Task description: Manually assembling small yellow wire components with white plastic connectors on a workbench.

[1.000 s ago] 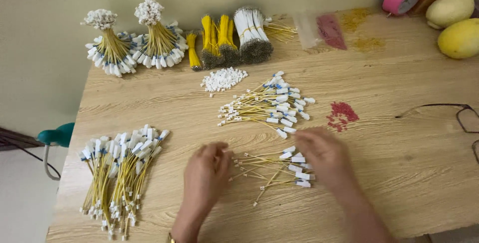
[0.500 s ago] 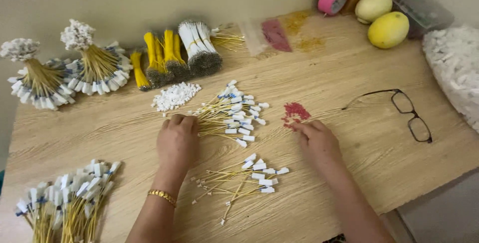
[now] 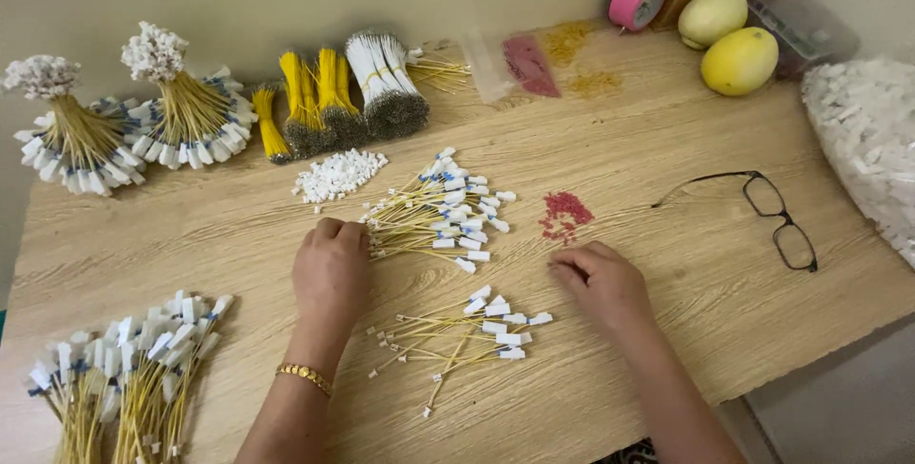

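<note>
My left hand (image 3: 331, 269) rests with curled fingers on the wire pile (image 3: 434, 211) mid-surface. My right hand (image 3: 602, 283), fingers together, touches bare wood below red bits (image 3: 565, 213), glasses (image 3: 767, 211) near the edge.

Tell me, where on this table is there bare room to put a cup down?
Bare wood lies left of the left hand, between the tied bundles at the back and the loose wire heap in front. Another patch sits between the right hand and the glasses. The middle is crowded with wire piles.
</note>
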